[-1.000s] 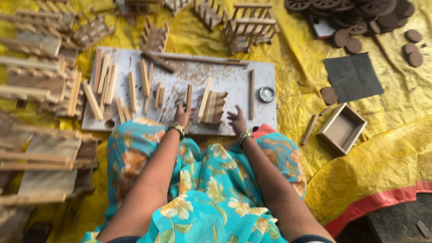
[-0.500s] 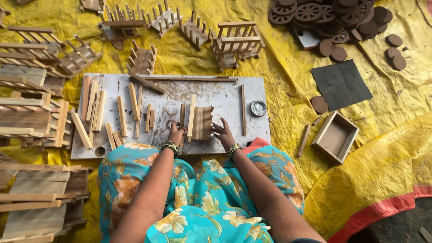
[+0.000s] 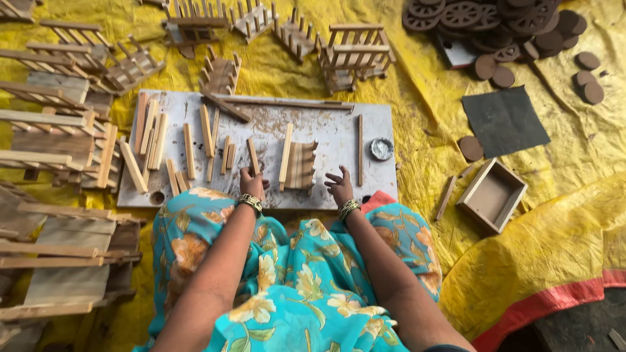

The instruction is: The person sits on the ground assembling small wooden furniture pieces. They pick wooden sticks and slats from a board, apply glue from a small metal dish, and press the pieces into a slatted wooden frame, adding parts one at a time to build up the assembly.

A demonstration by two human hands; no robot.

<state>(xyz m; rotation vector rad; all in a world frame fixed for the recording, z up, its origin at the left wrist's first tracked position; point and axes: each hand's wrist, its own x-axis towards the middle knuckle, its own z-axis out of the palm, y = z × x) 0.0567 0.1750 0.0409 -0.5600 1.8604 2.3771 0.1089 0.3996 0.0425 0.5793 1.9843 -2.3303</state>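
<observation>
A short wooden stick [image 3: 253, 156] is pinched in the fingers of the left hand [image 3: 251, 184], its long axis pointing away. The slatted wooden panel [image 3: 301, 165] lies just right of it, between both hands; the right hand [image 3: 340, 188] hovers nearer, fingers spread and empty, over the grey board [image 3: 326, 127].

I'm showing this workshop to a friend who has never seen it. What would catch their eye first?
Probably the crumpled yellow tarp covering the floor, and the grey board at centre strewn with wooden sticks. Both hands sit at its near edge: the left hand on a stick, the right hand beside a small slatted panel. Dark wheels are heaped top right, wooden frames stacked on the left.
</observation>
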